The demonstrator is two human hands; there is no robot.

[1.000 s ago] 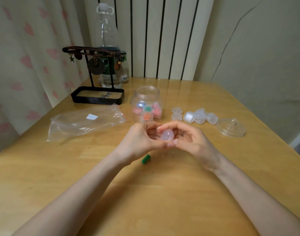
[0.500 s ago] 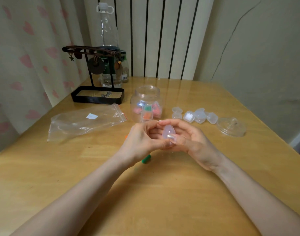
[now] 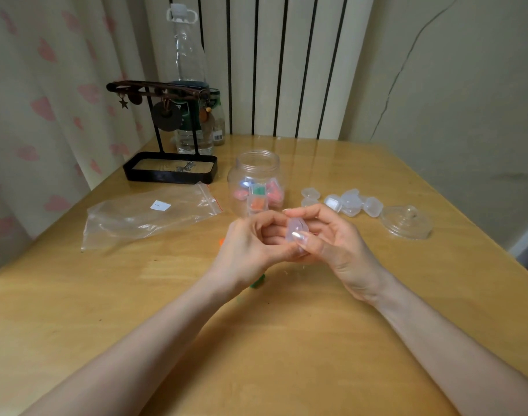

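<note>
Turned edge-on since earlier: small translucent plastic box [image 3: 297, 226], pinched between curled left hand [image 3: 250, 247] and right hand [image 3: 337, 246].

We turn the small clear box [image 3: 297, 231] up on edge between our left hand [image 3: 250, 250] and right hand [image 3: 337, 244], slightly higher.

Both arms are bare. The left forearm [image 3: 154, 340] and right forearm [image 3: 436, 334] run up from the bottom corners and converge mid-frame, wrists roughly level. The left hand [image 3: 247, 250] has its back to the camera, fingers curled inward, thumb pointing right. The right hand [image 3: 337, 247] has its palm turned left, fingers arched over the top, thumb across the front. The fingertips of both hands meet and pinch a small clear box [image 3: 297, 229] between them. The hands touch at the thumbs.
</note>
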